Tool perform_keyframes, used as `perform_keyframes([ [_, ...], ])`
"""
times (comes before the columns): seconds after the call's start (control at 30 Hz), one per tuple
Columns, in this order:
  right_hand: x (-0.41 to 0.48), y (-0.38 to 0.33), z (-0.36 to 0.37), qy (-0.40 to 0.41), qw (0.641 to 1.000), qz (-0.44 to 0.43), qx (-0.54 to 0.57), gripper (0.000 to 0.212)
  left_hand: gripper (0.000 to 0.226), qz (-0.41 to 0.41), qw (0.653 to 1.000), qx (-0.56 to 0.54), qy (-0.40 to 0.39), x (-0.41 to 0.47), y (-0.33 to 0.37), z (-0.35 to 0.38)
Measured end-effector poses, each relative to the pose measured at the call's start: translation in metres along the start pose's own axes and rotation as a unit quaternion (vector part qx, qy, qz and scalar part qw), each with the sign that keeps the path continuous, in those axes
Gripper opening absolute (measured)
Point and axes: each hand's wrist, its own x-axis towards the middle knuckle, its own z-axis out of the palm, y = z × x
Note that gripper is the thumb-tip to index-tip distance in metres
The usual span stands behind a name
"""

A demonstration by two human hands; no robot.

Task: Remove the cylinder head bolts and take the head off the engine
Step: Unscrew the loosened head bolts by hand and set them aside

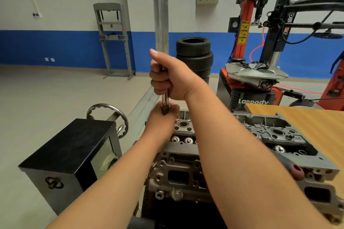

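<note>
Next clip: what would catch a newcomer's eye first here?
Two bare hands meet in the centre: the right hand grips a wrench upright, and the left hand holds its lower end over the engine head. Behind them stand a stack of tyres and, at right, a red tyre machine.

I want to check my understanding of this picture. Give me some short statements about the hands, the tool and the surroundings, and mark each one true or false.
1. The left hand and the right hand both grip one metal tool. True.
2. The right hand grips the metal tool lower than the left hand. False: the right hand is higher on it.
3. A stack of tyres stands behind the hands. True.
4. The metal tool lies flat on the wooden table. False: it is held roughly upright over the cylinder head.
</note>
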Motion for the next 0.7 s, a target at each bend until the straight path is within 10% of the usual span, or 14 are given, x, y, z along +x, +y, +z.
perform_keyframes([
  [0.13,-0.004,0.004,-0.01,-0.048,0.997,-0.006,0.056,0.036,0.006,0.002,0.999,0.031,-0.039,-0.005,0.002,-0.012],
  [0.33,-0.018,0.003,0.018,0.236,0.95,-0.08,-0.191,0.019,0.017,0.074,0.98,0.166,-0.087,-0.005,0.015,-0.036],
  [0.5,-0.013,0.013,0.033,0.298,0.929,-0.161,-0.149,0.018,0.034,0.081,0.963,0.254,-0.038,-0.006,0.015,-0.035],
  [0.7,-0.001,-0.003,-0.005,-0.043,0.997,0.005,0.065,0.037,0.017,-0.078,0.964,0.008,-0.255,0.02,0.029,-0.039],
])
